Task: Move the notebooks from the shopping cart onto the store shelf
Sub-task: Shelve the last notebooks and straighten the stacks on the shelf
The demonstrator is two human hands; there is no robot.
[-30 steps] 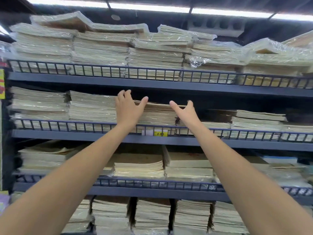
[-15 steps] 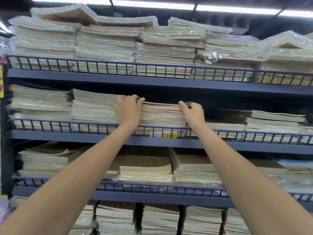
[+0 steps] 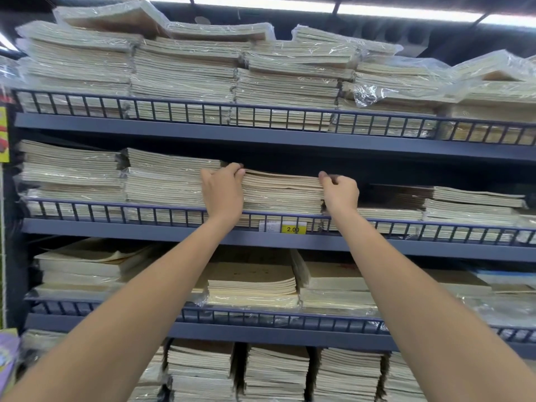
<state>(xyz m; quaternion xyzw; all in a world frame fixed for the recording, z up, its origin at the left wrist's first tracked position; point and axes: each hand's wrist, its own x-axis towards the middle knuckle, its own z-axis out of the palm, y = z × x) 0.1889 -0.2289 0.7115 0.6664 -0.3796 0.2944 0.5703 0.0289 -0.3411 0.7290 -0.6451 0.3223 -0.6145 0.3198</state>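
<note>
Since 1 s ago both your hands have closed in: fingers that were spread open at the pile now curl onto it, & the view sits a bit closer to the shelves.

Your L hand is at the left end of the notebook stack. Its fingers hook over the top left edge, back of hand toward you, thumb hidden. Your R hand is at the right end, fingertips curled tight on the top right corner. It's a narrow grip on the upper books; how many, can't tell. Both forearms reach up from the bottom corners of the view.

The stack sits on the 2nd shelf from the top, approx. centre, behind the wire rail. It's right above a yellow price tag reading 2.00. A taller wrapped pile stands just left of it, next to your L hand. Lower piles lie to the right, w/ a dark gap behind your R hand.

The top shelf is packed w/ plastic-wrapped bundles, several layers high. The 3rd shelf holds flat piles w/ covers facing up. More stacks stand side by side at the bottom.
</note>
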